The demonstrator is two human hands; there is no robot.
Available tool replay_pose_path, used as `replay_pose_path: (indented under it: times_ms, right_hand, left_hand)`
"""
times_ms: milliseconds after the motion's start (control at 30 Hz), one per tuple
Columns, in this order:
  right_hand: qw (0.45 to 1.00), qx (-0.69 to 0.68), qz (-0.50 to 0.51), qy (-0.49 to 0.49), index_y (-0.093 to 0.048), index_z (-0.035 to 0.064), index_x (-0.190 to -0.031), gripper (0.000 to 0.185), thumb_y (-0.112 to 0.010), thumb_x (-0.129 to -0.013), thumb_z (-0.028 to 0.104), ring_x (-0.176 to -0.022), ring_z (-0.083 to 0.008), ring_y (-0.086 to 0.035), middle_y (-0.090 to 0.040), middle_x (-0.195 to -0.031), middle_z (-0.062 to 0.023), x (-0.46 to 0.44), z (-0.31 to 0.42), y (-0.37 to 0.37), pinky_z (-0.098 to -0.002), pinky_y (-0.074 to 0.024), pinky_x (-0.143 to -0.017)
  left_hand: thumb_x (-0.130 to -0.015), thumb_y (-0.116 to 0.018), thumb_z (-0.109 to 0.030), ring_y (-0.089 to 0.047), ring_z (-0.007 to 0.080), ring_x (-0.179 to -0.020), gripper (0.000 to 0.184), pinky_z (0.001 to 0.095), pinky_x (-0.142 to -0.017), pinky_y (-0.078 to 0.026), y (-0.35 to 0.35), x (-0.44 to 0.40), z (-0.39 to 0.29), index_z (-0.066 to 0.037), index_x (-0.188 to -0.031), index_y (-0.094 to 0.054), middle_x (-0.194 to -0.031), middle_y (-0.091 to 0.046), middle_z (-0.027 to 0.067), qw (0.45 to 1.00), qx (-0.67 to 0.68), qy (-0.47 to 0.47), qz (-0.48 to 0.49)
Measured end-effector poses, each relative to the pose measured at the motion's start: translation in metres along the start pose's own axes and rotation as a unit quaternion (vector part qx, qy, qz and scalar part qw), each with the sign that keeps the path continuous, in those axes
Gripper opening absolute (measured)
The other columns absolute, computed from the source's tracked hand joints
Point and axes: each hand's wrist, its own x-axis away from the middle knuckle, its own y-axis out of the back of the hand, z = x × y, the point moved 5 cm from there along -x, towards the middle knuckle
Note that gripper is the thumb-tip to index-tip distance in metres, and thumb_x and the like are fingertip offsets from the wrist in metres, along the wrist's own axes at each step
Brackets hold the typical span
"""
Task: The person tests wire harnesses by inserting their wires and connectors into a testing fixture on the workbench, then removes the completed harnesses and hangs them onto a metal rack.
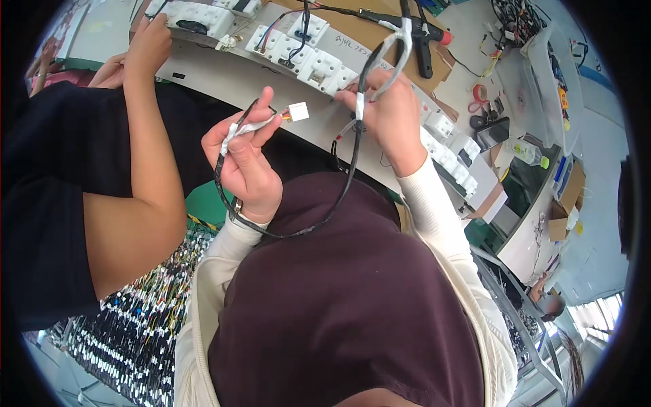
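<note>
My left hand point(244, 163) is closed on one end of a black-sleeved wire harness point(298, 234), where white tape wraps it. A white plug connector point(298, 111) on short coloured wires sticks out past its fingers. From there the harness loops down over my lap and rises to my right hand point(392, 115), which is closed around it near a band of white tape point(359, 106). Its fingertips are partly hidden, close to the white fixture blocks point(327, 71) on the board. Above this hand the harness continues into a grey section point(405, 37).
At left, a co-worker's hand point(150, 44) works at other white blocks point(203, 17). A black tool point(422, 47), red scissors point(479, 98), a phone point(493, 132) and a bottle point(527, 152) lie on the right. Many bundled harnesses point(146, 332) hang below left.
</note>
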Motion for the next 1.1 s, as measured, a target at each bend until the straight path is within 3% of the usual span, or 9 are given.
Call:
replay_pose_path:
  times_ms: [100,167,267,467,500,633,733,967,1100]
  right_hand:
    - [0.992,0.042,-0.093,0.071,-0.065,-0.0001,-0.087,0.041,-0.087,-0.069,0.029,-0.070,-0.0273,-0.063,-0.066,-0.076,-0.0112,-0.002,-0.003,0.002,-0.0394,-0.0482,-0.063]
    - [0.998,-0.061,0.016,-0.029,-0.059,-0.0012,-0.092,0.052,-0.089,-0.069,0.034,-0.070,-0.0229,-0.060,-0.063,-0.074,-0.0096,-0.008,-0.024,-0.007,-0.0372,-0.0478,-0.065]
    - [0.991,-0.108,0.026,-0.072,-0.058,-0.0012,-0.094,0.053,-0.089,-0.069,0.035,-0.071,-0.0199,-0.058,-0.060,-0.074,-0.0086,-0.006,-0.033,-0.009,-0.0351,-0.0472,-0.066]
    - [0.995,-0.083,-0.007,-0.063,-0.059,-0.0005,-0.096,0.051,-0.087,-0.071,0.034,-0.076,-0.0269,-0.062,-0.064,-0.081,-0.0135,-0.001,-0.030,-0.011,-0.0376,-0.0486,-0.070]
    - [0.993,-0.091,0.000,-0.072,-0.060,-0.0005,-0.095,0.050,-0.087,-0.070,0.034,-0.077,-0.0281,-0.063,-0.065,-0.083,-0.0141,-0.001,-0.031,-0.011,-0.0382,-0.0489,-0.072]
    - [0.995,-0.084,-0.021,-0.054,-0.061,-0.0007,-0.094,0.049,-0.087,-0.070,0.033,-0.080,-0.0290,-0.064,-0.066,-0.086,-0.0143,0.002,-0.029,-0.009,-0.0386,-0.0493,-0.072]
    - [0.995,-0.080,-0.024,-0.048,-0.063,-0.0007,-0.093,0.047,-0.086,-0.070,0.033,-0.082,-0.0305,-0.065,-0.066,-0.088,-0.0146,0.001,-0.030,-0.011,-0.0397,-0.0494,-0.071]
    - [0.994,-0.097,-0.035,-0.036,-0.062,0.0023,-0.089,0.043,-0.086,-0.069,0.032,-0.086,-0.0332,-0.063,-0.064,-0.090,-0.0134,0.001,-0.030,-0.006,-0.0430,-0.0491,-0.072]
    - [0.993,-0.107,-0.048,-0.024,-0.058,0.0036,-0.087,0.044,-0.086,-0.069,0.032,-0.084,-0.0355,-0.061,-0.062,-0.088,-0.0136,0.007,-0.030,-0.005,-0.0449,-0.0486,-0.071]
  left_hand:
    - [-0.109,-0.035,-0.023,-0.056,0.0452,-0.124,0.025,0.0402,-0.090,-0.060,-0.009,-0.004,0.005,0.000,-0.120,-0.033,-0.114,-0.061,0.0241,1.000,0.013,-0.008,0.001]
    - [-0.109,-0.035,-0.022,-0.056,0.0451,-0.125,0.025,0.0404,-0.091,-0.059,-0.018,-0.007,0.013,0.000,-0.120,-0.033,-0.114,-0.061,0.0240,1.000,0.008,-0.017,0.007]
    - [-0.109,-0.035,-0.021,-0.054,0.0449,-0.127,0.024,0.0402,-0.093,-0.058,-0.029,-0.010,0.023,0.000,-0.119,-0.034,-0.115,-0.061,0.0239,0.999,0.006,-0.025,0.019]
    - [-0.105,-0.046,-0.010,-0.056,0.0360,-0.128,0.020,0.0357,-0.093,-0.056,-0.035,-0.011,0.043,0.004,-0.119,-0.042,-0.118,-0.059,0.0186,0.992,-0.107,-0.016,0.066]
    - [-0.099,-0.059,-0.007,-0.060,0.0270,-0.122,0.017,0.0327,-0.088,-0.056,-0.033,-0.013,0.046,0.004,-0.112,-0.056,-0.114,-0.059,0.0128,0.992,-0.107,-0.006,0.067]
    - [-0.088,-0.075,-0.010,-0.067,0.0180,-0.100,0.018,0.0291,-0.084,-0.055,-0.034,-0.024,0.038,0.003,-0.099,-0.069,-0.108,-0.060,0.0100,0.953,-0.291,0.039,0.075]
    - [-0.087,-0.076,-0.011,-0.069,0.0184,-0.089,0.022,0.0294,-0.083,-0.055,-0.033,-0.029,0.043,0.004,-0.100,-0.069,-0.104,-0.066,0.0106,0.939,-0.298,0.152,0.081]
    - [-0.087,-0.076,-0.025,-0.072,0.0160,-0.082,0.031,0.0274,-0.075,-0.053,-0.049,-0.042,0.026,0.002,-0.099,-0.070,-0.087,-0.074,0.0120,0.863,-0.438,0.212,0.138]
    - [-0.089,-0.073,-0.020,-0.072,0.0167,-0.085,0.022,0.0284,-0.073,-0.053,-0.059,-0.040,0.022,-0.001,-0.099,-0.070,-0.090,-0.074,0.0116,0.844,-0.473,0.193,0.162]
